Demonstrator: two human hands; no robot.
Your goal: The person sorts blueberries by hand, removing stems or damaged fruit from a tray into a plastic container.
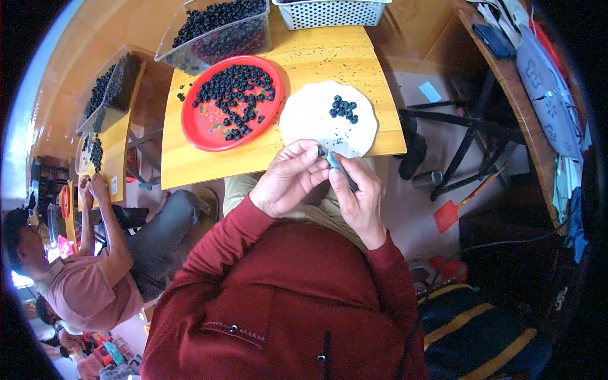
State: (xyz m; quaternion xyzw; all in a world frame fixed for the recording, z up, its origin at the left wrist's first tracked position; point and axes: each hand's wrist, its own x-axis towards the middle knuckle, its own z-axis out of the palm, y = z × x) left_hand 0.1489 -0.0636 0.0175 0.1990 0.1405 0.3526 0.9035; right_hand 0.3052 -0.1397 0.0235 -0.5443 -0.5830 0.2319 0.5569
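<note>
Many dark beads (231, 88), red tray (207, 134), white basket (332, 15)

Bench (329, 54): yellow, straight-sided wood, smooth, faint grain, low sheen, gritty with dark specks. Red round plate (206, 132): looks plastic, glossy, printed pattern on its smooth face. White scalloped plate (307, 114): smooth, pale; plastic or ceramic, can't tell. Small round blue-black pieces (343, 109): hard-looking, shiny highlights. Clear rectangular bin (253, 41): see-through plastic, glossy walls. White perforated basket (332, 15): plastic. Slim blue-grey tool (344, 172): smooth; material unclear. Maroon long-sleeved sweater (304, 266): matt knit cloth, ribbed cuffs. Khaki trousers (239, 188): matt cloth.
</note>
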